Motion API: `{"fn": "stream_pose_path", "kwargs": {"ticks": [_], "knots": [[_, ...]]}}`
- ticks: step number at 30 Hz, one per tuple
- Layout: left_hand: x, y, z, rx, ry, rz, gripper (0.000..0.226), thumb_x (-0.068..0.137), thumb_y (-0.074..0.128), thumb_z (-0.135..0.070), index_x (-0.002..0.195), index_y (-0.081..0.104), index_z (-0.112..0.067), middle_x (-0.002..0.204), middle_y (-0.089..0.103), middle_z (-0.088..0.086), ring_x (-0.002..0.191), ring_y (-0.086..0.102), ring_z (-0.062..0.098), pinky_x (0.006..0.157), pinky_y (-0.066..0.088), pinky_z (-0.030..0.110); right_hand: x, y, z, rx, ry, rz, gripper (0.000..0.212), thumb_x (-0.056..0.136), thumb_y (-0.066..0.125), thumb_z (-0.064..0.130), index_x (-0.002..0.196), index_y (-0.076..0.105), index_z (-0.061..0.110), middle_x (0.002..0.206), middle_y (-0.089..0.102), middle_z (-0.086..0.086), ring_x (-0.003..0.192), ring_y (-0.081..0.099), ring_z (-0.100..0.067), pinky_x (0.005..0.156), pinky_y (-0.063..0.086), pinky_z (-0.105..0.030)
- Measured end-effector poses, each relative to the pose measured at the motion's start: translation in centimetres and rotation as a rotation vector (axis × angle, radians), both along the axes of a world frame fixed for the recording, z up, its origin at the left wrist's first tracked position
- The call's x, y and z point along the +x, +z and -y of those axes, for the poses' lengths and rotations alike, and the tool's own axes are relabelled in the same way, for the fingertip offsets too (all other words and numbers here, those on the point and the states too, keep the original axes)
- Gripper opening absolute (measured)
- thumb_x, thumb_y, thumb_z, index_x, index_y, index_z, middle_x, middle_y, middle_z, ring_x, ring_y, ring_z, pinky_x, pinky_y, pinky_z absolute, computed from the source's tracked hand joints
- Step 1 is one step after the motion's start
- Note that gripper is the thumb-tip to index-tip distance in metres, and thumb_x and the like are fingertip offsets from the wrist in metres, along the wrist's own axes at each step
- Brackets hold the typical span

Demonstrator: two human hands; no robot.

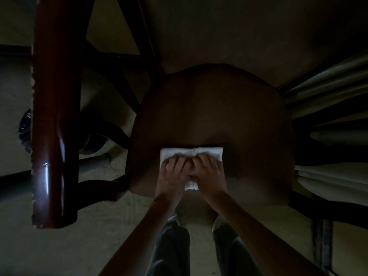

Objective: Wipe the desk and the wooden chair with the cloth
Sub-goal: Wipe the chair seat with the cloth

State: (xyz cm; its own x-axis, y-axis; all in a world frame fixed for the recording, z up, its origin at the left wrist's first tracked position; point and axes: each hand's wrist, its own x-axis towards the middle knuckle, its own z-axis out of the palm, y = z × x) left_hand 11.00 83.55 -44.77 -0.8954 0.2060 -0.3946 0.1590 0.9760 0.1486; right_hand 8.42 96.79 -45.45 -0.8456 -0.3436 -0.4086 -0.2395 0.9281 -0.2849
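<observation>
I look straight down in dim light at the dark wooden chair seat (pixel 215 108). A folded white cloth (pixel 209 152) lies flat on the near part of the seat. My left hand (pixel 172 174) and my right hand (pixel 211 172) press down on it side by side, fingers spread over the fabric and thumbs close together. The cloth's far edge shows beyond my fingertips, and a small corner shows between my wrists. The desk underside (pixel 258 32) fills the top of the view, above the seat's far end.
A glossy reddish wooden post (pixel 53 120) stands close on the left. Dark curved chair legs (pixel 103 188) sit beside the seat. Pale curtain folds (pixel 328 84) hang at right. My legs and feet (pixel 175 236) stand on the floor below the seat.
</observation>
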Motion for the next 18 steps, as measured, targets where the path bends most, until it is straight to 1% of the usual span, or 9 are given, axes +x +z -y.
{"fn": "stream_pose_path", "kwargs": {"ticks": [2, 4, 5, 7, 10, 12, 14, 16, 18], "knots": [[0.3, -0.2, 0.0, 0.053, -0.012, 0.047, 0.049, 0.079, 0.074, -0.031, 0.125, 0.060, -0.021, 0.126, 0.061, 0.003, 0.121, 0.056, 0.025, 0.098, 0.047, 0.040, 0.5, 0.3, 0.4, 0.010, -0.005, -0.007, 0.032, 0.081, 0.070, 0.024, 0.112, 0.068, 0.014, 0.116, 0.067, -0.007, 0.112, 0.062, -0.027, 0.095, 0.048, -0.043], [1.7, -0.1, 0.4, 0.084, -0.043, 0.080, 0.050, 0.076, 0.076, -0.034, 0.122, 0.062, -0.021, 0.123, 0.063, 0.002, 0.119, 0.058, 0.024, 0.097, 0.048, 0.039, 2.3, 0.8, 0.3, 0.003, -0.038, 0.060, 0.033, 0.079, 0.072, 0.016, 0.111, 0.069, 0.013, 0.114, 0.068, -0.008, 0.107, 0.064, -0.029, 0.091, 0.051, -0.043], [2.7, 0.2, 0.7, 0.091, -0.076, 0.097, 0.050, 0.069, 0.081, -0.035, 0.115, 0.067, -0.022, 0.117, 0.067, 0.001, 0.112, 0.063, 0.022, 0.092, 0.052, 0.037, 3.6, 1.1, 0.3, -0.001, -0.043, 0.112, 0.035, 0.078, 0.072, 0.014, 0.113, 0.068, 0.013, 0.115, 0.068, -0.008, 0.106, 0.064, -0.030, 0.090, 0.051, -0.043], [5.0, 0.6, 0.9, 0.114, -0.127, 0.109, 0.049, 0.057, 0.088, -0.035, 0.102, 0.074, -0.022, 0.103, 0.072, -0.001, 0.097, 0.070, 0.020, 0.080, 0.057, 0.032, 6.0, 1.9, 0.4, 0.047, 0.008, 0.199, 0.041, 0.072, 0.078, 0.019, 0.112, 0.069, 0.016, 0.114, 0.067, -0.004, 0.103, 0.064, -0.027, 0.086, 0.053, -0.040], [6.7, 0.3, 1.3, 0.182, -0.134, 0.071, 0.045, 0.057, 0.083, -0.029, 0.101, 0.076, -0.022, 0.100, 0.073, -0.001, 0.088, 0.071, 0.018, 0.075, 0.057, 0.030, 6.9, 1.9, 0.3, 0.070, 0.037, 0.191, 0.048, 0.052, 0.091, 0.023, 0.097, 0.074, 0.019, 0.098, 0.071, -0.002, 0.086, 0.069, -0.023, 0.072, 0.058, -0.037], [5.2, 0.0, 1.9, 0.189, -0.150, 0.044, 0.046, 0.056, 0.085, -0.029, 0.101, 0.076, -0.021, 0.101, 0.074, -0.001, 0.086, 0.071, 0.018, 0.074, 0.057, 0.029, 5.3, 1.3, -0.2, 0.038, 0.045, 0.171, 0.045, 0.063, 0.085, 0.018, 0.106, 0.071, 0.017, 0.106, 0.070, -0.004, 0.096, 0.067, -0.026, 0.082, 0.056, -0.040], [2.3, 0.0, 2.5, 0.134, -0.203, 0.067, 0.057, 0.047, 0.092, -0.034, 0.101, 0.076, -0.021, 0.103, 0.074, 0.000, 0.089, 0.071, 0.018, 0.076, 0.057, 0.030, 2.9, 0.8, -0.2, 0.046, 0.094, 0.179, 0.046, 0.079, 0.072, 0.017, 0.123, 0.061, 0.015, 0.123, 0.062, -0.005, 0.113, 0.058, -0.028, 0.096, 0.046, -0.042], [-1.3, 0.0, 2.7, 0.047, -0.214, 0.111, 0.065, 0.051, 0.090, -0.034, 0.111, 0.072, -0.021, 0.118, 0.070, 0.002, 0.107, 0.067, 0.021, 0.087, 0.055, 0.033, 0.0, 0.2, 0.2, 0.076, 0.139, 0.137, 0.048, 0.088, 0.060, 0.017, 0.134, 0.049, 0.014, 0.136, 0.051, -0.006, 0.124, 0.047, -0.028, 0.102, 0.036, -0.041], [-4.7, 0.0, 2.3, -0.017, -0.186, 0.066, 0.063, 0.070, 0.080, -0.033, 0.129, 0.060, -0.020, 0.141, 0.054, 0.004, 0.128, 0.052, 0.026, 0.103, 0.044, 0.038, -3.0, 0.0, 1.0, 0.087, 0.119, 0.077, 0.049, 0.093, 0.051, 0.014, 0.141, 0.040, 0.011, 0.146, 0.041, -0.009, 0.133, 0.036, -0.030, 0.106, 0.029, -0.041]]}}
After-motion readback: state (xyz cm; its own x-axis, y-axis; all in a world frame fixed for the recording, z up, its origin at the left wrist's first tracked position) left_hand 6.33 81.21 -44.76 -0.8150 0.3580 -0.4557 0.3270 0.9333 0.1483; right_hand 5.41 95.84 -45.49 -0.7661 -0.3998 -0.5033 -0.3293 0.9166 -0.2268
